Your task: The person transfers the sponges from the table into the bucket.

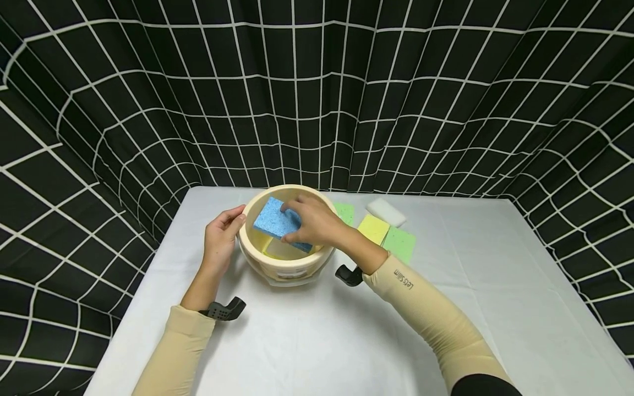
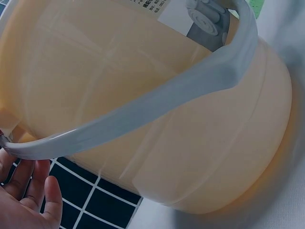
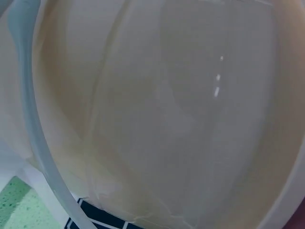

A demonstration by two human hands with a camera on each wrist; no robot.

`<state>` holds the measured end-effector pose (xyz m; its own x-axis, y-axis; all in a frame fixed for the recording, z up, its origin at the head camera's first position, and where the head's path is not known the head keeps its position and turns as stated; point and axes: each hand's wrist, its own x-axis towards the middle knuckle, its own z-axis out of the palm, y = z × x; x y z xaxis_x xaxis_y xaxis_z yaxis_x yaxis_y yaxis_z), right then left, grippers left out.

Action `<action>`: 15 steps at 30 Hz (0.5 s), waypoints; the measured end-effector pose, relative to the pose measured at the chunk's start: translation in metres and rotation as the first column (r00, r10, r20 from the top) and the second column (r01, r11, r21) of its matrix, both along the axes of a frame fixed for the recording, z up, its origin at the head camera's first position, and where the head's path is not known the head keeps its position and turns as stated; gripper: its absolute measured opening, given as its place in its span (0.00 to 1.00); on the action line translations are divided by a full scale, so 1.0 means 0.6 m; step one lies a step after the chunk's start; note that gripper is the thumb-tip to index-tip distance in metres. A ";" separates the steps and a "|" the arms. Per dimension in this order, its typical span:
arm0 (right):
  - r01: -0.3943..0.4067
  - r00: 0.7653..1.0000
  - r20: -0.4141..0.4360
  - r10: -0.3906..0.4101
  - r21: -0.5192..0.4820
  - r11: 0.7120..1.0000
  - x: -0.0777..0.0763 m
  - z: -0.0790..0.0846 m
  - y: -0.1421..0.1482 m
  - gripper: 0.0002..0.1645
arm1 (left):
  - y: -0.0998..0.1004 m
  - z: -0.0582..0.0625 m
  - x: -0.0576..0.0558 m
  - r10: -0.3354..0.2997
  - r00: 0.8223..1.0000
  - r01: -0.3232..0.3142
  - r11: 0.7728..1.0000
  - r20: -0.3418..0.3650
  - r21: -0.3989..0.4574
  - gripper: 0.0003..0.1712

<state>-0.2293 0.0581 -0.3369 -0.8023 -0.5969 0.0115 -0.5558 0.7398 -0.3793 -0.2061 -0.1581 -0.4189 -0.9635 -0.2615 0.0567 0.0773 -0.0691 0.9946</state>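
Observation:
A cream plastic bucket [image 1: 277, 264] stands on the table with its mouth up. My left hand [image 1: 223, 234] grips its left rim, thumb at the edge; in the left wrist view that hand [image 2: 31, 195] shows beside the bucket's pale handle [image 2: 143, 102]. My right hand [image 1: 317, 220] pinches a blue sponge [image 1: 274, 217] by its edges, tilted within the bucket's mouth. Below the sponge, a yellow edge [image 1: 271, 254] shows inside the bucket. The right wrist view is mostly filled by the bucket's outer wall [image 3: 157, 109]; the blue sponge is hidden there.
Right of the bucket lie a green sponge [image 1: 345, 213] partly behind the right hand, a yellow sponge [image 1: 373, 228], another green sponge [image 1: 400, 243] and a white pad [image 1: 386, 212]. A black gridded curtain [image 1: 307, 110] surrounds the white-covered table [image 1: 475, 286].

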 end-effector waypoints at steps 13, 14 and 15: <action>-0.028 1.000 0.012 0.027 0.073 0.997 -0.003 -0.012 -0.009 0.40 | 0.001 0.002 0.000 0.000 1.000 0.000 1.000 -0.002 -0.001 0.18; -0.028 1.000 0.015 0.027 0.077 0.997 -0.003 -0.013 -0.009 0.40 | 0.001 0.002 0.000 0.000 1.000 0.000 1.000 -0.002 0.001 0.19; -0.028 0.999 0.022 0.026 0.079 0.996 -0.003 -0.014 -0.010 0.40 | 0.001 0.002 0.000 0.001 1.000 -0.001 1.000 -0.002 0.004 0.19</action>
